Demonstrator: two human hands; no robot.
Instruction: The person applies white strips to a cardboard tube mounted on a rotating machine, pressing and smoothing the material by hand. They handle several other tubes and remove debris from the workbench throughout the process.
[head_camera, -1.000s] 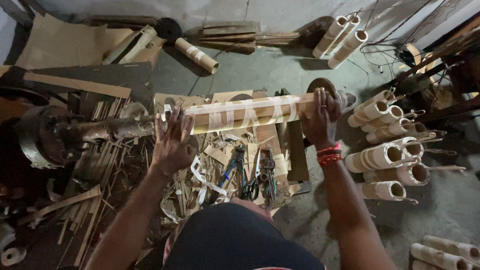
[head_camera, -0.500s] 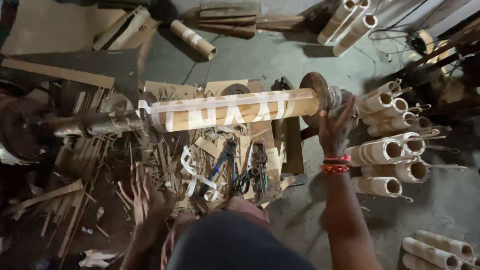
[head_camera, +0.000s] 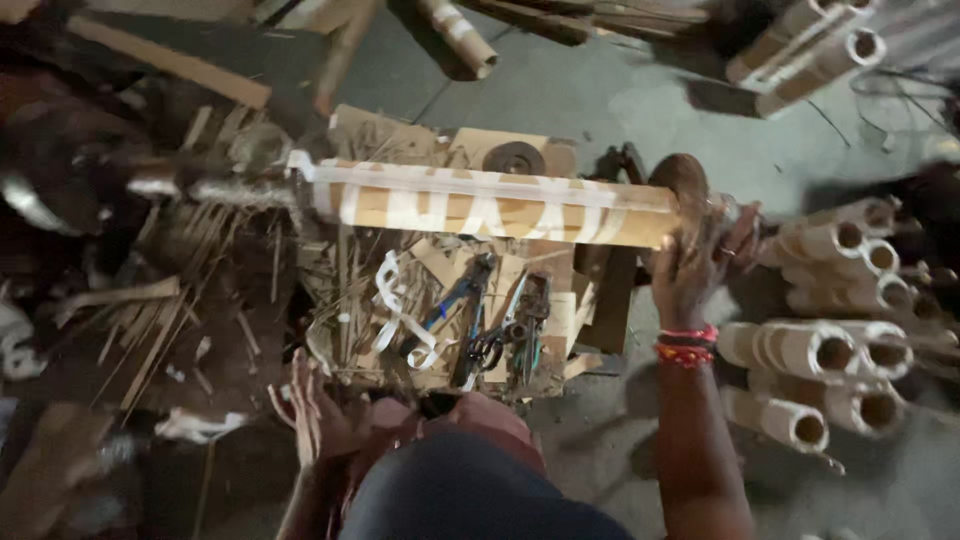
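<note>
A long bamboo-coloured tube (head_camera: 490, 205) wrapped with white tape strips lies horizontally on a spindle across the middle of the head view. My right hand (head_camera: 695, 265), with red bangles at the wrist, grips the tube's right end beside a round wooden disc (head_camera: 683, 178). My left hand (head_camera: 315, 415) hangs low near my knee, fingers spread, holding nothing. Below the tube, pliers and scissors (head_camera: 480, 320) lie on cardboard with curled white tape scraps (head_camera: 400, 310).
A stack of cut bamboo tubes (head_camera: 830, 330) lies at the right. More tubes (head_camera: 810, 45) rest at the top right. Wooden slats and splinters (head_camera: 170, 310) litter the floor at the left, beside a dark motor-like machine (head_camera: 60, 170).
My left hand has left the tube and dropped down beside my knee. My right hand has slid from the tube's shaft to its right end.
</note>
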